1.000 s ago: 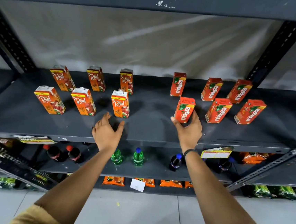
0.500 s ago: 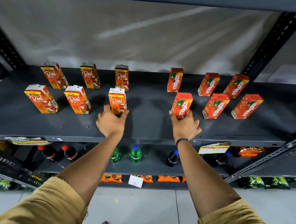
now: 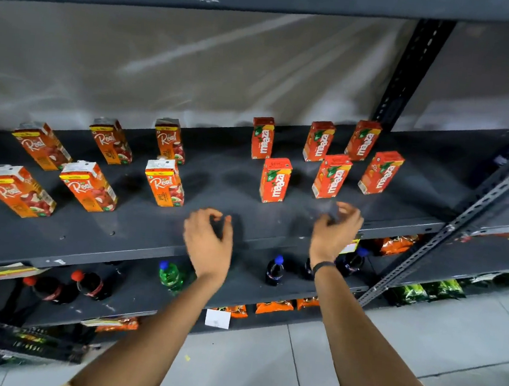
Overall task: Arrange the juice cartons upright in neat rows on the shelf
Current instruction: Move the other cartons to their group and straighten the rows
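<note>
Head view, shelf: the dark grey metal shelf (image 3: 137, 237) carries twelve cartons, all upright, in two groups.
Head view, left group: six orange-and-red "Real" juice cartons with white tops (image 3: 164, 182) stand at 9 to 10 o'clock from the hands, three behind and three in front.
Head view, right group: six red-orange "Maaza" juice cartons (image 3: 274, 180) stand at 12 to 1 o'clock, again three behind three.
Head view, hands: the left hand (image 3: 208, 239) hovers near the shelf's front edge, fingers loosely curled and empty; the right hand (image 3: 335, 228) is blurred, fingers half curled, holding nothing as far as shows. Both are clear of the cartons.
Progress: judging by the rows, the arranging looks essentially done; at most, small squaring of spacing is left.
Surroundings: dark cola bottles with red caps (image 3: 60, 289) and a green plastic bottle with a blue cap (image 3: 170, 275) sit on the lower shelf at 6 to 8 o'clock.
Obstacles: nothing blocks the cartons; a perforated grey steel upright (image 3: 407, 73) stands at 1 o'clock.
</note>
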Demonstrator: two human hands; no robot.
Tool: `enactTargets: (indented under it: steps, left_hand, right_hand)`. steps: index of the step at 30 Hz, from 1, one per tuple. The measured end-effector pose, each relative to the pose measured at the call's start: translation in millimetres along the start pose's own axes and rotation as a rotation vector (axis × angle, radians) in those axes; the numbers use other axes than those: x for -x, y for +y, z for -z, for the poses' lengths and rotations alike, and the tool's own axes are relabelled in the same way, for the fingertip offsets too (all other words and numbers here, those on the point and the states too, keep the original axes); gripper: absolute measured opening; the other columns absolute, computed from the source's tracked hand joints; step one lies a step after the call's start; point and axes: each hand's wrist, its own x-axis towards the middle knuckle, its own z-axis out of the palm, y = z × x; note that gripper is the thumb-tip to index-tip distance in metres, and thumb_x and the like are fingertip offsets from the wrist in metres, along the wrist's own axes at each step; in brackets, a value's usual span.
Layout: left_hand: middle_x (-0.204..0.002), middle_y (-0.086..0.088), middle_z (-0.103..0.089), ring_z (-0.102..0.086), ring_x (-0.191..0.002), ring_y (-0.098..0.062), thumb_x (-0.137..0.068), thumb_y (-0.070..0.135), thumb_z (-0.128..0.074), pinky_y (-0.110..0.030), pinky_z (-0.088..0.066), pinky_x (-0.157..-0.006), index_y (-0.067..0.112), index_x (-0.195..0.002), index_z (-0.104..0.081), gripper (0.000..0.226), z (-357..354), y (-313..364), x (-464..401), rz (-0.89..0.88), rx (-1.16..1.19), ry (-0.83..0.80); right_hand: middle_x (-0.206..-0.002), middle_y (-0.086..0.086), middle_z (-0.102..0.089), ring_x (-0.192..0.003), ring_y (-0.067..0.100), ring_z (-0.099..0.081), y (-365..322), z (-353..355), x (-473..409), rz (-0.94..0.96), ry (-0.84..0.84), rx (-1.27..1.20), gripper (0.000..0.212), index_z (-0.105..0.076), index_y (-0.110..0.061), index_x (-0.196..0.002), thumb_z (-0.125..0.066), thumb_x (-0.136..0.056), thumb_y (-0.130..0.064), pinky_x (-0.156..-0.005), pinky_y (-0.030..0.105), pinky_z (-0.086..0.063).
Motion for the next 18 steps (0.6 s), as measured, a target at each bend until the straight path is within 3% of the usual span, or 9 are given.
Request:
enactTargets:
  steps: [2,4,6,8,10,12,14,18]
  left_hand:
    - [-0.088,-0.008,-0.066,-0.061,-0.083,-0.024,-0.083,0.012,-0.066,-0.034,-0.048,-0.077,0.008,-0.09,-0.061,0.01,-18,21,11,-0.149,0.145,-0.252]
    - [-0.098,-0.006,-0.069,-0.066,-0.086,-0.018,-0.083,0.011,-0.067,-0.036,-0.054,-0.082,0.01,-0.1,-0.063,0.017,-39,45,14,-0.198,0.232,-0.502]
    - [-0.119,-0.009,-0.064,-0.063,-0.105,-0.02,-0.083,0.016,-0.069,-0.04,-0.053,-0.093,0.009,-0.12,-0.058,0.04,-63,67,13,-0.203,0.225,-0.684]
    - [-0.142,-0.013,-0.048,-0.046,-0.13,-0.026,-0.081,0.022,-0.071,-0.04,-0.04,-0.109,0.007,-0.139,-0.039,0.068,-88,86,12,-0.139,0.171,-0.784]
    - [-0.152,-0.014,-0.033,-0.03,-0.141,-0.027,-0.08,0.026,-0.073,-0.034,-0.027,-0.115,0.005,-0.146,-0.023,0.086,-108,100,9,-0.031,0.129,-0.798]
    - [-0.154,-0.013,-0.03,-0.027,-0.141,-0.03,-0.078,0.031,-0.073,-0.036,-0.025,-0.115,0.006,-0.148,-0.016,0.093,-127,108,4,0.022,0.065,-0.744]
    - [-0.152,-0.012,-0.034,-0.031,-0.138,-0.033,-0.077,0.038,-0.073,-0.041,-0.031,-0.112,0.008,-0.147,-0.02,0.093,-142,112,-4,0.053,-0.018,-0.688]
    - [-0.134,-0.015,-0.054,-0.042,-0.126,-0.035,-0.073,0.039,-0.075,-0.045,-0.037,-0.1,0.009,-0.132,-0.04,0.075,-160,123,-17,0.084,-0.08,-0.65]
  right_hand:
    - [-0.115,0.025,-0.049,-0.105,0.035,-0.054,5,16,-28,-0.019,0.069,-0.034,0.039,-0.052,0.003,-0.111,-0.054,-0.073,0.013,-0.086,0.022,-0.042]
    - [-0.125,0.026,-0.045,-0.116,0.034,-0.048,6,28,-59,-0.033,0.027,0.0,0.053,-0.045,0.004,-0.126,-0.061,-0.076,0.007,-0.088,0.017,-0.035]
    - [-0.137,0.024,-0.039,-0.128,0.033,-0.039,12,34,-88,-0.053,-0.097,0.079,0.071,-0.033,0.001,-0.138,-0.069,-0.076,-0.002,-0.099,0.022,-0.031]
    - [-0.143,0.022,-0.037,-0.133,0.034,-0.035,22,33,-116,-0.09,-0.215,0.161,0.089,-0.025,-0.002,-0.142,-0.077,-0.07,-0.012,-0.11,0.037,-0.031]
    - [-0.145,0.02,-0.038,-0.132,0.035,-0.041,31,31,-138,-0.132,-0.244,0.154,0.104,-0.022,-0.006,-0.144,-0.082,-0.061,-0.023,-0.105,0.052,-0.04]
    - [-0.145,0.019,-0.04,-0.133,0.032,-0.041,36,28,-152,-0.162,-0.261,0.163,0.106,-0.023,-0.008,-0.145,-0.084,-0.06,-0.025,-0.106,0.051,-0.04]
    - [-0.144,0.017,-0.044,-0.134,0.031,-0.04,39,23,-161,-0.139,-0.265,0.236,0.101,-0.026,-0.009,-0.144,-0.083,-0.063,-0.027,-0.109,0.047,-0.037]
    - [-0.127,0.01,-0.061,-0.121,0.032,-0.051,45,14,-169,-0.123,-0.219,0.353,0.076,-0.047,-0.013,-0.127,-0.081,-0.063,-0.035,-0.098,0.047,-0.044]
